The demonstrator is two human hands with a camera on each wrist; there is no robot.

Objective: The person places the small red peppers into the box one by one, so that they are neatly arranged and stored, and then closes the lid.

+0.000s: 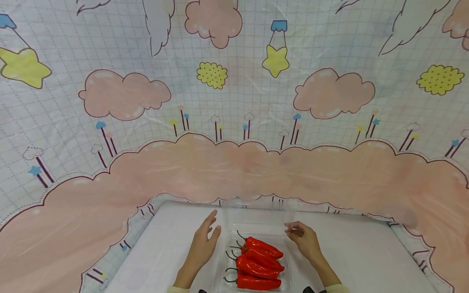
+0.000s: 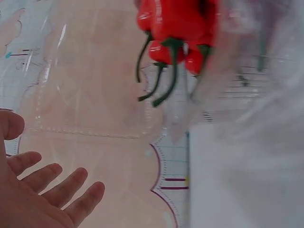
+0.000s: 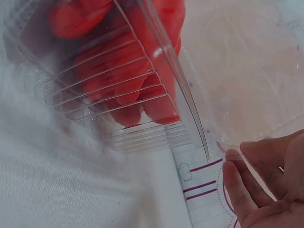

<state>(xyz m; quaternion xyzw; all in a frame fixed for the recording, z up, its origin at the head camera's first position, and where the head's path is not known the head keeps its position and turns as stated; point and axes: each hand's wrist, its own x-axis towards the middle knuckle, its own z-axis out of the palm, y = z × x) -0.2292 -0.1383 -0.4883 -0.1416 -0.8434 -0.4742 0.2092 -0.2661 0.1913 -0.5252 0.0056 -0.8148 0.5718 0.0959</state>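
Note:
Several red peppers (image 1: 258, 268) with green stems lie side by side in a clear plastic clamshell box (image 1: 291, 280). Its clear lid (image 1: 253, 219) is raised at the far side. To the left of the lid, my left hand (image 1: 204, 242) is held with its fingers extended and spread, touching nothing visible. On the other side, my right hand (image 1: 305, 241) has thumb and fingertips brought together at the lid's edge, and appears to pinch it. In the right wrist view, ridges mark the box wall (image 3: 109, 90) in front of the peppers.
The box stands on a white tabletop (image 1: 359, 248). Behind and around the table hangs a cloth (image 1: 234, 171) printed with clouds and stars.

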